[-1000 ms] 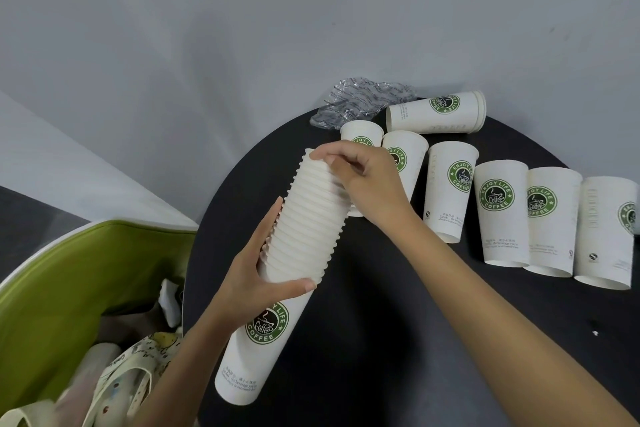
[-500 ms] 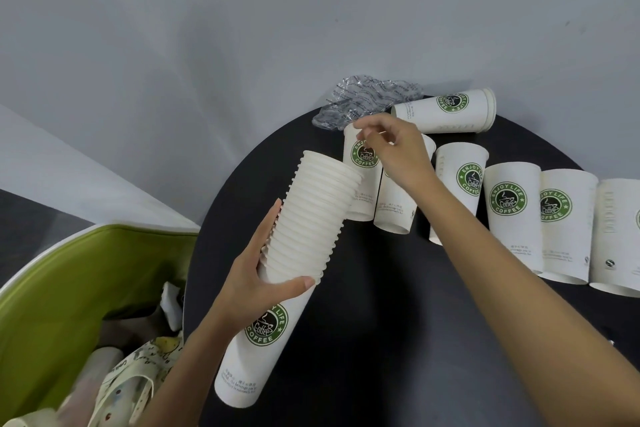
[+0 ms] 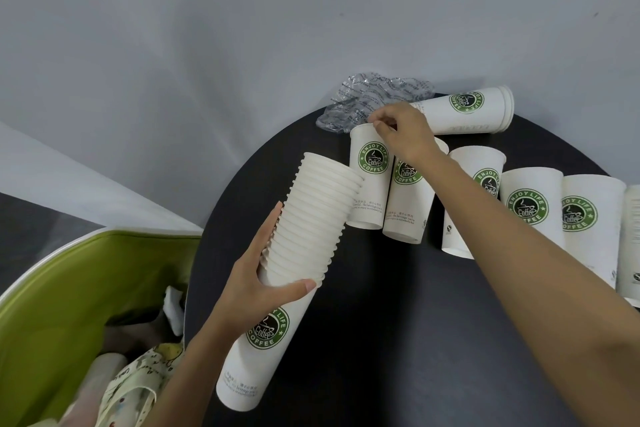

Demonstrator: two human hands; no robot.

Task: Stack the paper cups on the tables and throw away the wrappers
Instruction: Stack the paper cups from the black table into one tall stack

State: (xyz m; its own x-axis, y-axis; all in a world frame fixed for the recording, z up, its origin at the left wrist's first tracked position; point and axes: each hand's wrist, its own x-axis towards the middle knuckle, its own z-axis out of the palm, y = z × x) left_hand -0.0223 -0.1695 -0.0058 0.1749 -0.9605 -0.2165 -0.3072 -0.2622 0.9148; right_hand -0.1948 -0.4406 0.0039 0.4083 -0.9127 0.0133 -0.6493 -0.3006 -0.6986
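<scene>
At the centre of the frame in the head view, the left hand (image 3: 256, 284) grips a tall stack of paper cups (image 3: 311, 218), thumb laid across its front and fingers wrapped behind. That stack tilts, its base toward the lower middle of the frame and its open top toward the upper right, over the round black table (image 3: 398, 357); whether the base touches the tabletop cannot be told.

Up and to the right, the right hand (image 3: 405, 135) pinches the top rim of a single cup (image 3: 369, 184) between thumb and fingertips. This cup stands at the left end of a row of cups (image 3: 533, 211) running toward the right edge, just beside the top of the stack.

Behind the right hand, at the table's far edge, lies a crumpled clear wrapper (image 3: 367, 97). Beside it to the right, a lying cup (image 3: 464, 111) rests on its side.

Filling the lower left corner is a green bin (image 3: 69, 288) with paper and fabric inside.
</scene>
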